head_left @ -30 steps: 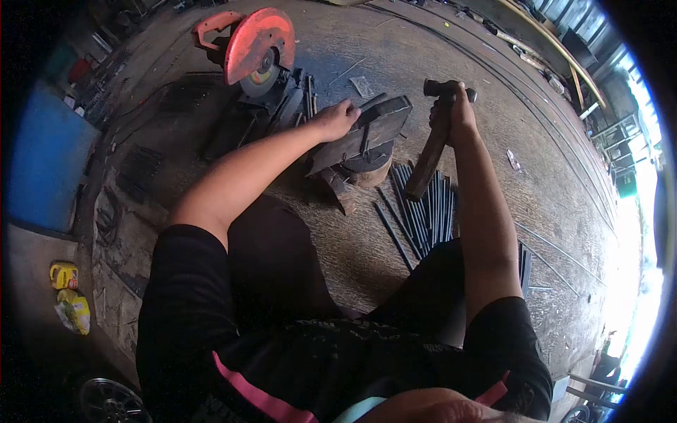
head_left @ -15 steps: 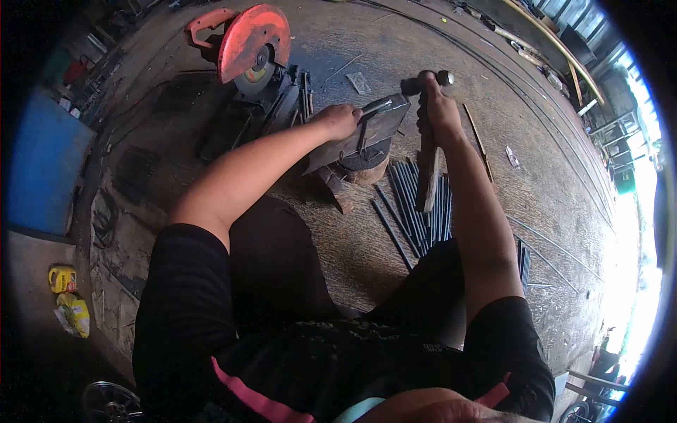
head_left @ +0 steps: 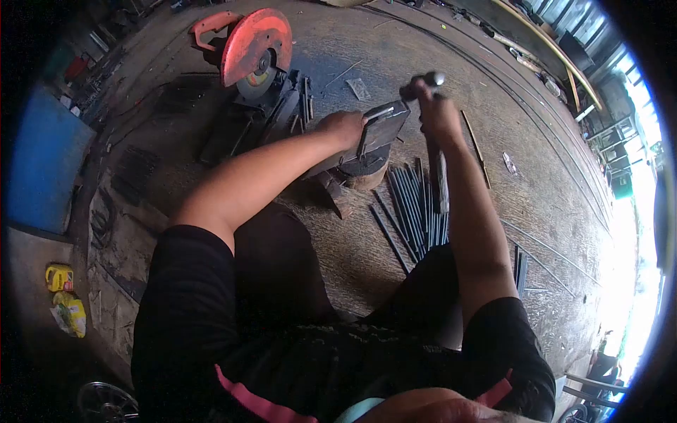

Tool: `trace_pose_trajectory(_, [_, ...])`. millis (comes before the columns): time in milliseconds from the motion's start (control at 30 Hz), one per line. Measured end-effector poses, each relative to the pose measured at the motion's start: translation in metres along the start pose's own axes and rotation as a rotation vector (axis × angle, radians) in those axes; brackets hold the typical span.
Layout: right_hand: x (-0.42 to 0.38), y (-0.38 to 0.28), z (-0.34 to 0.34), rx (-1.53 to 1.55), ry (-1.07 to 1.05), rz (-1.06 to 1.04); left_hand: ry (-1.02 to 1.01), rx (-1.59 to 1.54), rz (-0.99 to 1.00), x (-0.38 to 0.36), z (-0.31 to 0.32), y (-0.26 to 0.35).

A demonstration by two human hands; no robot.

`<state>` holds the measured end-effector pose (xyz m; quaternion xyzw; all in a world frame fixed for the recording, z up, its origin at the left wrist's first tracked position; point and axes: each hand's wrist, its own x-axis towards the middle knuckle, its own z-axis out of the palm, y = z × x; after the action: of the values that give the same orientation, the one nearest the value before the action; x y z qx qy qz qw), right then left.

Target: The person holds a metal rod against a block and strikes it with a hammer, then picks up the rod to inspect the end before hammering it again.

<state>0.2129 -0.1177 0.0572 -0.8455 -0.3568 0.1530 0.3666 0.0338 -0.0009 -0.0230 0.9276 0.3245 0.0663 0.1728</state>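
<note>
- Hammer (head_left: 431,120) gripped in our right hand (head_left: 436,109), head up by the far end of the metal block (head_left: 377,134).
- Our left hand (head_left: 343,127) closed round a bent metal rod (head_left: 371,121) lying on that block.
- Dark rods (head_left: 416,211) piled on floor just beside block.
- Orange chop saw (head_left: 254,49) behind.

floor (head_left: 437,42): bare concrete | blue panel (head_left: 42,158) left | daylight right

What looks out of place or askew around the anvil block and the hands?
The dark metal block lies tilted on its stump, not level. The left hand steadies a bent rod on it; the right hand grips a hammer. Loose rods are strewn across the floor.
</note>
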Motion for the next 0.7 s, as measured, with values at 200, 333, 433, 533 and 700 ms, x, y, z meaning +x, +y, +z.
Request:
trace_pose_trajectory(200, [-0.027,-0.048,-0.032,0.509,0.284,-0.262,-0.018,0.014,0.033,-0.005,-0.004,0.008])
trace_pose_trajectory(333, [0.007,0.020,0.036,-0.007,0.230,-0.114,-0.016,0.045,0.049,0.001,0.001,0.002])
trace_pose_trajectory(433, [-0.010,0.022,0.034,-0.063,0.011,0.059,0.012,-0.036,0.041,0.001,0.000,-0.004])
trace_pose_trajectory(533, [-0.009,0.006,0.012,0.073,0.032,0.013,-0.025,0.066,0.067,0.007,0.001,-0.001])
trace_pose_trajectory(700, [-0.023,-0.048,-0.033,0.516,0.357,-0.273,-0.021,0.005,0.043,0.000,-0.002,0.007])
